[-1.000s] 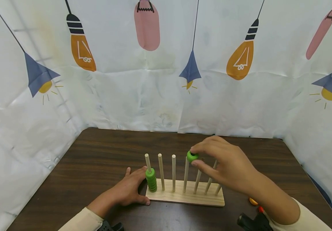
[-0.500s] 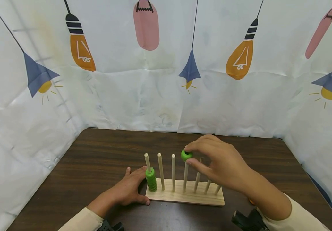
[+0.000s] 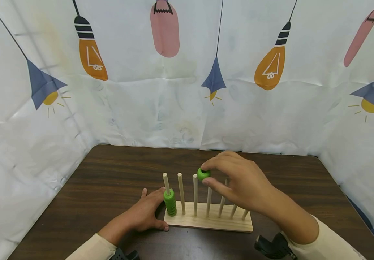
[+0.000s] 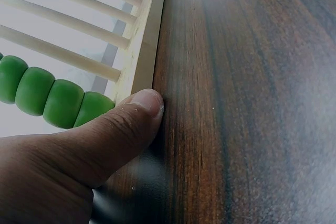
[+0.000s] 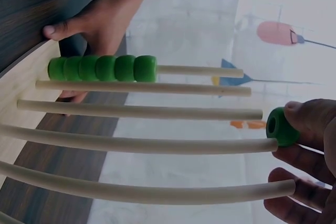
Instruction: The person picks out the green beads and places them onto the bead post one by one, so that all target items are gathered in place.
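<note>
My right hand (image 3: 242,180) pinches a green bead (image 3: 203,174) between thumb and fingers. The bead is up at the tip height of the pegs, near the third and fourth from the left. In the right wrist view the bead's hole (image 5: 272,125) faces the pegs and no peg passes through it. My left hand (image 3: 147,211) grips the left end of a wooden peg stand (image 3: 213,222), thumb along the front edge, fingers behind. On the leftmost peg sits a stack of several green beads (image 5: 105,68); the other pegs in sight are bare.
The stand rests on a dark brown wood-grain table (image 3: 125,169). Behind it hangs a white sheet (image 3: 134,108) printed with lamps and bulbs. A dark device (image 3: 273,247) is worn at the right wrist.
My right hand has carried the green bead leftward across the peg tips, from right of the fourth peg to near the third. The left hand and the stand have stayed put.
</note>
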Motion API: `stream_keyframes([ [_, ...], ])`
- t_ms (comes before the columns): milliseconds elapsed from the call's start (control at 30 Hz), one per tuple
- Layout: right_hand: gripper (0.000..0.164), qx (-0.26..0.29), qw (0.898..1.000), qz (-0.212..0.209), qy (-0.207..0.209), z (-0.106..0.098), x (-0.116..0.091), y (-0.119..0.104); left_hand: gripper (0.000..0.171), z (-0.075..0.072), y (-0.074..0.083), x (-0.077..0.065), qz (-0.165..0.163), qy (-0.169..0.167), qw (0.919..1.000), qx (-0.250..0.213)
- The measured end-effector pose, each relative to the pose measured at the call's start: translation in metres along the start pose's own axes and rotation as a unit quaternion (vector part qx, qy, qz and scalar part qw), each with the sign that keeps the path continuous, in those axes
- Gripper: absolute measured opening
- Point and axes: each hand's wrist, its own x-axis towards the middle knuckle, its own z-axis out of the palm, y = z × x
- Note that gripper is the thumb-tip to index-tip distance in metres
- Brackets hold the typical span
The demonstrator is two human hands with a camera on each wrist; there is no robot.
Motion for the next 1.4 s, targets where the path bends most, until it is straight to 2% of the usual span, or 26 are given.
stream_keyframes([
  [1000,0.026,0.003,0.998,0.044,-0.045,0.015,0.025,-0.014,0.104,-0.001,0.001,0.0,-0.003,0.002,1.0,-0.003],
  [1400,0.027,0.013,0.997,0.046,-0.057,0.022,0.034,-0.018,0.105,-0.002,0.002,0.0,-0.002,0.0,1.0,-0.001],
])
